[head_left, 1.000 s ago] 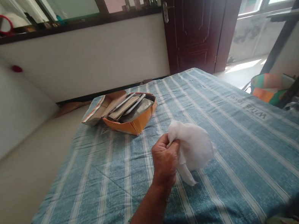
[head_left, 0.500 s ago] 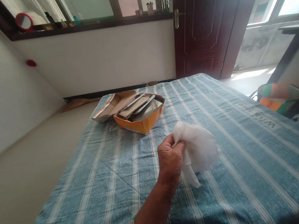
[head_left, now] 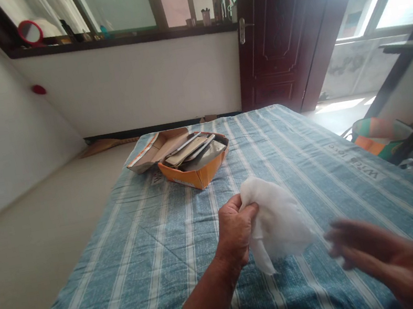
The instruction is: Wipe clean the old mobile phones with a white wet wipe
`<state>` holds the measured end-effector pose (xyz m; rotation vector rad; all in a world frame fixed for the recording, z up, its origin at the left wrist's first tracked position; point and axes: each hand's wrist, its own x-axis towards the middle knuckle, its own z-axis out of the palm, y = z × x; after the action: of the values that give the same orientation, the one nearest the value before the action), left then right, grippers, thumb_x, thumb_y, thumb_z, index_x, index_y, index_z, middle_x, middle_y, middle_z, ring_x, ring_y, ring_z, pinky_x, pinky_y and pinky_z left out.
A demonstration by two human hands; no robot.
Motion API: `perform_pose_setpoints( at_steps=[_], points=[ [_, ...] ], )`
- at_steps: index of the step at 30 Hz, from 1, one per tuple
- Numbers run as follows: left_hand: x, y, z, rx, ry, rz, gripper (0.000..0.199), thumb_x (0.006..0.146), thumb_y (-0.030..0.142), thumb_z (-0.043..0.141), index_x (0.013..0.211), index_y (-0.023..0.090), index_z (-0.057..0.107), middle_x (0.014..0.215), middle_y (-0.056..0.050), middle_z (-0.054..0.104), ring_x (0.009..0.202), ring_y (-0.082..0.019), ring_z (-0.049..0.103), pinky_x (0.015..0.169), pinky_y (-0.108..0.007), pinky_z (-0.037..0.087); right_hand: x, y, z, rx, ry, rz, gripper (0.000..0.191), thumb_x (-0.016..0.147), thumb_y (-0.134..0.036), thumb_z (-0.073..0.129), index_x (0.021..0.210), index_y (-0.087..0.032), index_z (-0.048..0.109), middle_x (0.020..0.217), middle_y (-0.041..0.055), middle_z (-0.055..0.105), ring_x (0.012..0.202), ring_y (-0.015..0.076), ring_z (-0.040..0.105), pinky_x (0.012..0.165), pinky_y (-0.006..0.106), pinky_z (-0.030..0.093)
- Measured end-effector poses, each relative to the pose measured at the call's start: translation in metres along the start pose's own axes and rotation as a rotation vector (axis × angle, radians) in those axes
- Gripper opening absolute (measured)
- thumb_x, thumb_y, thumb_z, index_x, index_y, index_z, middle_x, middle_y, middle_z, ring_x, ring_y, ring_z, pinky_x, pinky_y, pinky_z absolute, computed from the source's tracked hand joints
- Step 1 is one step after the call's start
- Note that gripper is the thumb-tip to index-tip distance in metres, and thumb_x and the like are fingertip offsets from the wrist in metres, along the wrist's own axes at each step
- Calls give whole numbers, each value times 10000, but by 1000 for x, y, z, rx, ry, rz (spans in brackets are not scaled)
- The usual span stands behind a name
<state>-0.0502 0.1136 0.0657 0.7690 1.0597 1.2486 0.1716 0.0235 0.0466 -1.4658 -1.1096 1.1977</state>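
Observation:
My left hand (head_left: 235, 229) pinches the upper left edge of a thin, soft white cloth (head_left: 277, 216) between thumb and fingers. The cloth hangs in loose folds above the bed, with a narrow tail drooping under the hand. To its right, my right hand (head_left: 379, 252) is smeared by motion; its fingers reach toward the cloth with the thumb apart, and it holds nothing. A small gap lies between its fingertips and the cloth. Farther back, an orange cardboard box (head_left: 198, 174) stands with its lid folded open to the left, and several flat, phone-like devices (head_left: 189, 149) lie stacked inside.
A blue sheet with white stripes (head_left: 147, 271) covers the bed under my hands. Beyond it are a white wall (head_left: 130, 82), a windowsill with a thermos (head_left: 217, 2) and a round red mirror (head_left: 30, 32), and a dark red door (head_left: 284, 29). Bags (head_left: 382, 131) lie at the right.
My right hand has come into view from the lower right and is close to the cloth. The cloth hangs slightly lower and more spread out, still in my left hand.

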Motion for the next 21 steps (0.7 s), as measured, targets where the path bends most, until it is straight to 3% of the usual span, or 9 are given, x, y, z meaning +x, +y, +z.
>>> perform_pose_setpoints(
  at_steps=[1,3,5,6,10,13,17,21],
  points=[
    [-1,0,1,-9,-19,-12,312,647,185,684,955,137,695,704,-16,679,616,-141,600,574,-238,474,19,-14,11,22,-32,-37,674,686,-470,765,1287,-275,531,1072,98,670,839,261,672,670,384,573],
    [-3,0,2,-29,-49,-32,337,644,188,698,977,136,690,731,-27,689,637,-150,615,593,-248,485,52,-38,34,119,-248,-60,755,667,-407,792,1336,-258,476,1066,73,678,781,215,668,668,350,565],
    [-4,2,1,-46,-65,-51,363,642,198,710,999,137,684,745,-34,696,647,-160,626,598,-256,491,73,-52,54,210,-457,-45,670,629,-379,813,1227,-192,574,925,56,706,728,199,661,628,311,548],
    [-4,4,1,-54,-73,-61,375,641,203,714,1009,137,680,748,-38,698,648,-165,631,597,-259,492,79,-55,61,224,-481,-30,580,619,-380,816,1124,-162,633,840,47,708,680,187,653,601,292,537],
    [1,11,-3,-82,-83,-89,371,647,223,721,999,120,672,747,-55,703,629,-162,633,573,-245,482,88,-50,72,277,-440,37,387,595,-416,819,811,-118,698,693,57,697,588,178,642,547,277,518],
    [7,11,-8,-89,-56,-78,418,657,248,728,1043,116,639,771,-63,708,617,-153,627,570,-242,481,92,-44,73,392,-408,53,410,588,-426,823,835,-121,705,726,78,714,615,198,667,584,302,538],
    [13,5,-15,26,50,44,653,664,278,748,1266,168,518,774,-32,709,610,-153,632,593,-256,491,98,-39,79,479,-393,66,416,578,-398,839,857,-120,706,726,82,719,620,203,676,594,303,540],
    [14,-2,-18,225,23,115,467,702,322,724,1138,167,661,985,-97,720,745,-198,665,655,-280,509,99,-33,87,504,-366,69,387,565,-370,852,817,-116,705,693,68,713,582,188,657,551,280,518]
  ],
)
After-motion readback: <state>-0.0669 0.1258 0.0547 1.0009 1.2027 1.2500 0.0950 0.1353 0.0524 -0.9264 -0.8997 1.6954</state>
